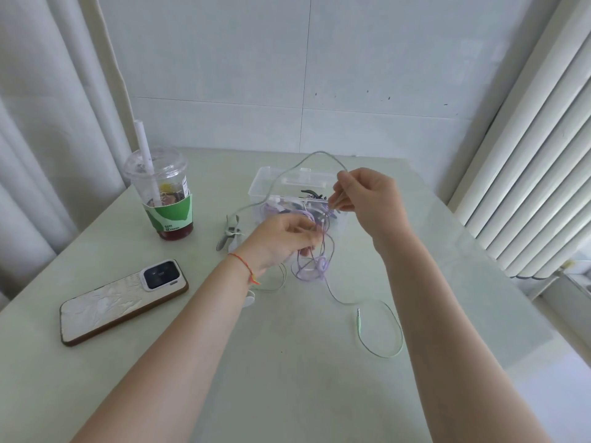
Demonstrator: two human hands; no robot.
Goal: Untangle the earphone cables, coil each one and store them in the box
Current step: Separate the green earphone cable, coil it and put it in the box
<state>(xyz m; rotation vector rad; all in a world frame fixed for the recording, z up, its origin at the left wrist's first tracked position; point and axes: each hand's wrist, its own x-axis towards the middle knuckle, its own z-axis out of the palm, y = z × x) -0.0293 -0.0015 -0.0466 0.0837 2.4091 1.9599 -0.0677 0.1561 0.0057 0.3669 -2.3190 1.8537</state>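
Note:
A purple earphone cable (315,266) hangs in a tangle from my left hand (281,239), which pinches it above the table. My right hand (367,199) is raised higher and pinches a pale green cable (379,334) that arcs up over the clear plastic box (268,183) and also trails down across the table to its jack plug (358,318). The two cables are wound together between my hands. The box stands open behind them, with dark items and more cable inside.
An iced drink cup (166,193) with a straw stands at the back left. A phone (123,300) lies face down at the left. A small grey clip-like object (228,236) lies beside the box. Curtains hang left, a radiator stands right.

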